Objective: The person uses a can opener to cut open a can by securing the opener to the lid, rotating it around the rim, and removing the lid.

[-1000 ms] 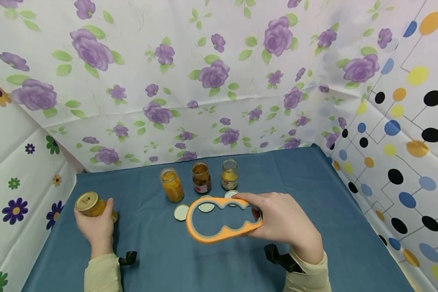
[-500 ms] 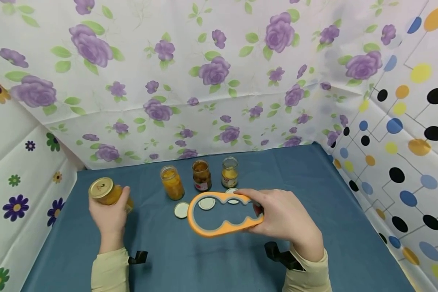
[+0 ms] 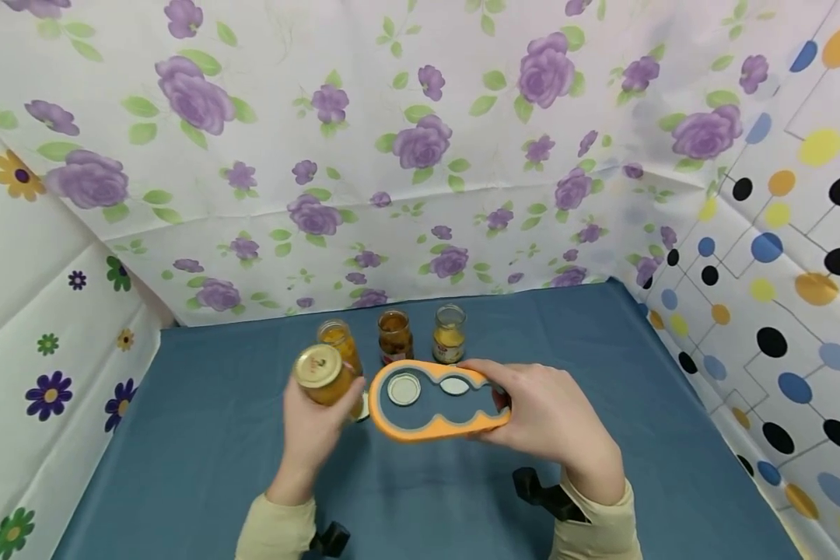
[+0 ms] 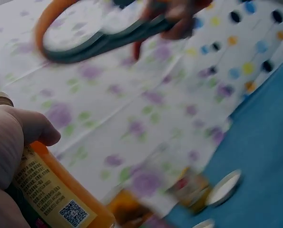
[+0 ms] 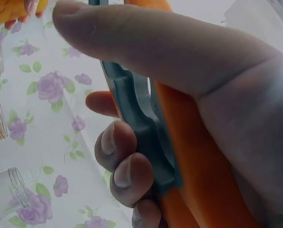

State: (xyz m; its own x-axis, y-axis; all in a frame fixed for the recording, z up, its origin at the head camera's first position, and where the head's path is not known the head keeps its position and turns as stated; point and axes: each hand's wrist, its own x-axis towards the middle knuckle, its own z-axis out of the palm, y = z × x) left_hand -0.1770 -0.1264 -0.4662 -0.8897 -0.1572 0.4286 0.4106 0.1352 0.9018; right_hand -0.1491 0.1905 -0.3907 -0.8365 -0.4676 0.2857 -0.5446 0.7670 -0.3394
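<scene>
In the head view my left hand (image 3: 313, 428) grips a lidded glass jar (image 3: 324, 376) with orange contents and a gold lid, raised and slightly tilted. Its printed label (image 4: 51, 190) shows in the left wrist view. My right hand (image 3: 549, 408) holds an orange jar opener (image 3: 430, 432) with a grey scalloped inner edge by its right end. The opener's rounded left end is close beside the jar, apart from it. In the right wrist view, fingers (image 5: 131, 178) curl round the orange handle.
Three lidless jars stand at the back of the blue cloth: an orange-filled jar (image 3: 341, 342), a brown-filled jar (image 3: 395, 337) and a partly filled yellow jar (image 3: 449, 334). Loose lids lie before them, such as one lid (image 3: 404, 389) seen through the opener. Patterned sheets (image 3: 420, 249) surround the cloth.
My left hand has carried the lidded jar from the far left rightward, close to the jar opener. It now partly covers the orange-filled jar and one lid. My right hand has barely moved.
</scene>
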